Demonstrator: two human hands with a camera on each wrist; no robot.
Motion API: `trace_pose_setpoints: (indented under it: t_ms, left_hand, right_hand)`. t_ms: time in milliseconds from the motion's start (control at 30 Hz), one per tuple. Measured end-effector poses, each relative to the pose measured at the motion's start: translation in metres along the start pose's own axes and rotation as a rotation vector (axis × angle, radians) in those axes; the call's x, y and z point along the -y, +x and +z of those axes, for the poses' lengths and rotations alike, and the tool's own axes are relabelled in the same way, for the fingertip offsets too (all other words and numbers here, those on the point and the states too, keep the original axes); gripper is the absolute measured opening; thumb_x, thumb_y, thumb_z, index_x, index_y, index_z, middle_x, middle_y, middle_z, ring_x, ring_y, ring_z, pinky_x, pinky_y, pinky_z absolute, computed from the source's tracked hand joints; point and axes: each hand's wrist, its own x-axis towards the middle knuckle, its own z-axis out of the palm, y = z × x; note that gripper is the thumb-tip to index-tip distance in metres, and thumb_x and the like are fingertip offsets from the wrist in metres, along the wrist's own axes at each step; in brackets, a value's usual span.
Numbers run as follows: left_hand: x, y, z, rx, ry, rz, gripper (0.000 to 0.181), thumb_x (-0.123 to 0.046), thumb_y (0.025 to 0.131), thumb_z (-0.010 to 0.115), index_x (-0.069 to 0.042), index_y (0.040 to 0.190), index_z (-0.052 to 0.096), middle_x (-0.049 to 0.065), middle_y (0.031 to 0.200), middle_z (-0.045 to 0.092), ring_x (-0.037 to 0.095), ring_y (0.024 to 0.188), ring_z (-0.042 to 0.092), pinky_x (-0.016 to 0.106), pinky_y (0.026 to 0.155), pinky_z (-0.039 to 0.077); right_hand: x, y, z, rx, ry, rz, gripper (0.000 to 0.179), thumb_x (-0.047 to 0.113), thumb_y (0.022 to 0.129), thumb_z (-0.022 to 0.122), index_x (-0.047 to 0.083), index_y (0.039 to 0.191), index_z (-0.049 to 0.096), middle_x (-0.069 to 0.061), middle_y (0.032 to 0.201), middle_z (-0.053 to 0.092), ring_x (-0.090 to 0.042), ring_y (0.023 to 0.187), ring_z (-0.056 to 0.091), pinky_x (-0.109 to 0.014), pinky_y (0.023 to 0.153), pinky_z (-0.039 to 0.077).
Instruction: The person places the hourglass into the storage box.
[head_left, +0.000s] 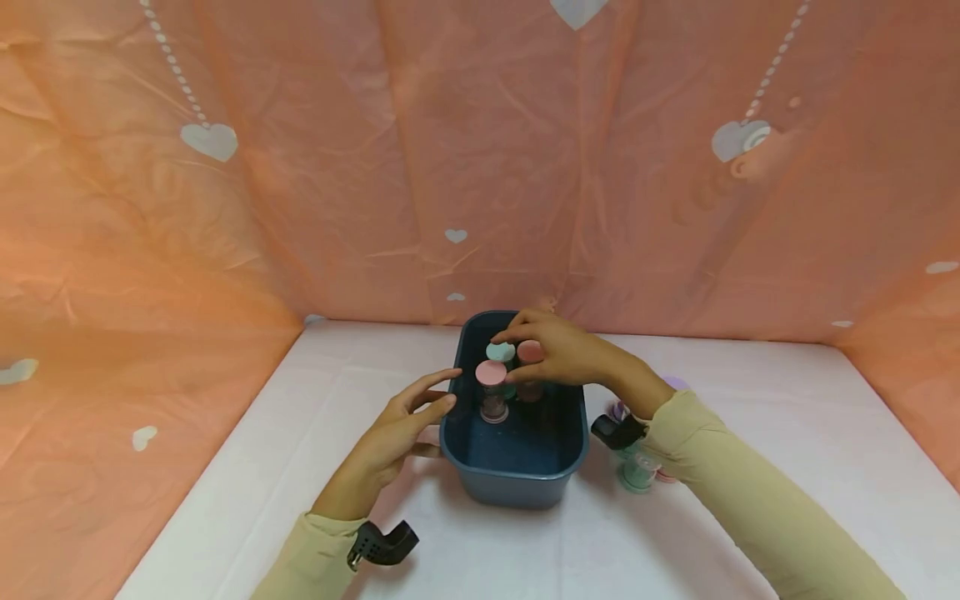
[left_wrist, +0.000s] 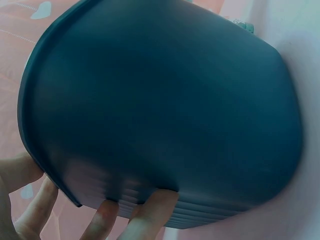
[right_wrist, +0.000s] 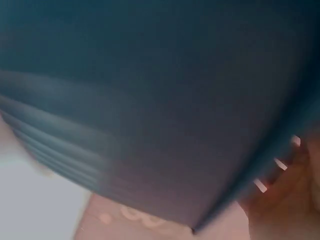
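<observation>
A dark blue plastic bin [head_left: 512, 492] stands on the table with three sand timers inside. One has a pink cap [head_left: 491, 372], one a mint cap [head_left: 500, 352] and one a red cap [head_left: 530, 351]. Over them reaches my right hand [head_left: 562, 346], its thumb and fingers spread around the mint cap and its palm side by the red one. In the right wrist view, blurred, the bin's wall partly hides this hand. My left hand [head_left: 393, 429] is at the bin's left side, where loosely extended fingers [left_wrist: 155, 210] rest against the ribbed wall and by the rim.
Right of the bin, partly under my right forearm, stand more sand timers, including a mint one [head_left: 639, 472] and one with a purple cap [head_left: 676, 383]. A white cloth [head_left: 360, 350] covers the table. A pink-orange curtain with hearts [head_left: 480, 167] hangs behind it.
</observation>
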Motion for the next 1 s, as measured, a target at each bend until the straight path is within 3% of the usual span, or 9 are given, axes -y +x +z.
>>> trace_pose_setpoints:
  t_ms: [167, 300, 400, 567, 767, 867, 1000]
  left_hand:
    - [-0.002, -0.001, -0.004, -0.012, 0.002, 0.006, 0.047, -0.029, 0.101, 0.059, -0.024, 0.146, 0.048, 0.02, 0.145, 0.042, 0.031, 0.11, 0.06, 0.033, 0.067, 0.058]
    - [0.0, -0.002, -0.006, -0.014, -0.002, -0.002, 0.051, -0.03, 0.099, 0.062, -0.022, 0.148, 0.047, 0.021, 0.145, 0.041, 0.03, 0.109, 0.061, 0.034, 0.068, 0.058]
    - [0.001, -0.002, -0.006, -0.011, -0.01, 0.002, 0.052, -0.031, 0.098, 0.063, -0.024, 0.147, 0.048, 0.02, 0.144, 0.042, 0.03, 0.108, 0.061, 0.035, 0.068, 0.059]
    - [0.002, -0.001, -0.004, 0.002, -0.027, 0.009, 0.05, -0.03, 0.099, 0.062, -0.025, 0.146, 0.049, 0.02, 0.144, 0.041, 0.029, 0.109, 0.061, 0.033, 0.067, 0.059]
    - [0.003, 0.001, -0.002, 0.004, -0.028, 0.015, 0.049, -0.026, 0.099, 0.061, -0.023, 0.147, 0.048, 0.021, 0.143, 0.042, 0.03, 0.109, 0.061, 0.033, 0.066, 0.058]
    - [0.003, 0.0, -0.003, 0.01, -0.025, 0.014, 0.049, -0.028, 0.099, 0.062, -0.024, 0.146, 0.049, 0.021, 0.143, 0.042, 0.028, 0.109, 0.061, 0.032, 0.065, 0.058]
    - [0.004, 0.0, -0.002, 0.023, -0.027, 0.019, 0.051, -0.032, 0.098, 0.064, -0.025, 0.146, 0.049, 0.02, 0.143, 0.042, 0.027, 0.107, 0.062, 0.033, 0.066, 0.059]
  right_hand:
    - [0.003, -0.023, -0.018, -0.065, 0.037, 0.006, 0.044, 0.026, 0.09, 0.075, 0.015, 0.131, 0.066, -0.008, 0.121, 0.059, -0.026, 0.118, 0.052, -0.047, 0.099, 0.046]
    - [-0.001, -0.053, -0.03, -0.101, 0.035, 0.078, 0.042, 0.029, 0.093, 0.071, 0.019, 0.134, 0.064, -0.004, 0.125, 0.057, -0.024, 0.121, 0.052, -0.045, 0.093, 0.05]
    - [-0.006, -0.078, -0.041, -0.146, 0.037, 0.124, 0.041, 0.028, 0.095, 0.068, 0.02, 0.135, 0.062, -0.002, 0.126, 0.057, -0.021, 0.114, 0.053, -0.039, 0.082, 0.051]
    - [-0.022, -0.118, -0.055, -0.314, -0.004, 0.175, 0.038, 0.017, 0.094, 0.069, 0.025, 0.13, 0.065, 0.009, 0.119, 0.06, -0.008, 0.103, 0.052, -0.023, 0.079, 0.047]
    - [-0.045, -0.144, -0.048, -0.451, -0.005, 0.15, 0.039, 0.005, 0.088, 0.072, 0.022, 0.124, 0.07, 0.017, 0.112, 0.06, 0.002, 0.096, 0.053, -0.014, 0.077, 0.042]
    - [-0.055, -0.148, -0.038, -0.453, -0.009, 0.115, 0.037, 0.003, 0.087, 0.072, 0.018, 0.121, 0.071, 0.019, 0.113, 0.062, 0.004, 0.097, 0.055, -0.013, 0.078, 0.043]
    - [-0.061, -0.155, -0.028, -0.439, -0.002, 0.149, 0.036, 0.005, 0.09, 0.07, 0.018, 0.123, 0.07, 0.021, 0.119, 0.06, 0.006, 0.097, 0.055, -0.012, 0.077, 0.044]
